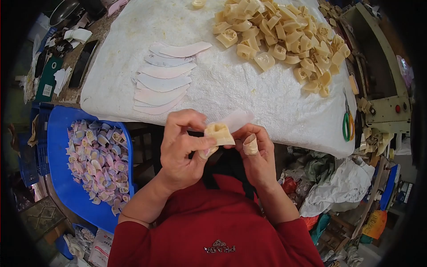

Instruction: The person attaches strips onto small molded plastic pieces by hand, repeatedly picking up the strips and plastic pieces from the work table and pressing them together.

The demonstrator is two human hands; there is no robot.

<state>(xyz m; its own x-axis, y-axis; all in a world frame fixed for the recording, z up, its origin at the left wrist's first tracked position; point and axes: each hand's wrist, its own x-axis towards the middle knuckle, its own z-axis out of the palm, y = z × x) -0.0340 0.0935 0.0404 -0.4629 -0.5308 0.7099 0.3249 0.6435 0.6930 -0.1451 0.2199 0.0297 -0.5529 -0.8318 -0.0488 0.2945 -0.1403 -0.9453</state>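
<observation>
The left hand's (184, 147) grip is clamped on 1 beige piece (220, 136); the right hand's (257, 151) grip meets it beside a pale strip (238, 117), though I cannot tell whether it pinches. This piece looks unfinished. Just beyond the grip, loose strips (162, 83) overlap on the tabletop (240, 91). Left of it, a blue tub (60, 138) holds many seemingly finished pink-and-blue pieces (98, 160). Farther, ahead-right, a large bare beige pile (289, 40) apparently remains.

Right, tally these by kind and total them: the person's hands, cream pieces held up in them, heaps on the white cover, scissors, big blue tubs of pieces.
Hands: 2 (left hand, right hand)
Held cream piece: 1
Heap of cream pieces: 1
Scissors: 1
Big blue tub: 1
Total: 6
</observation>
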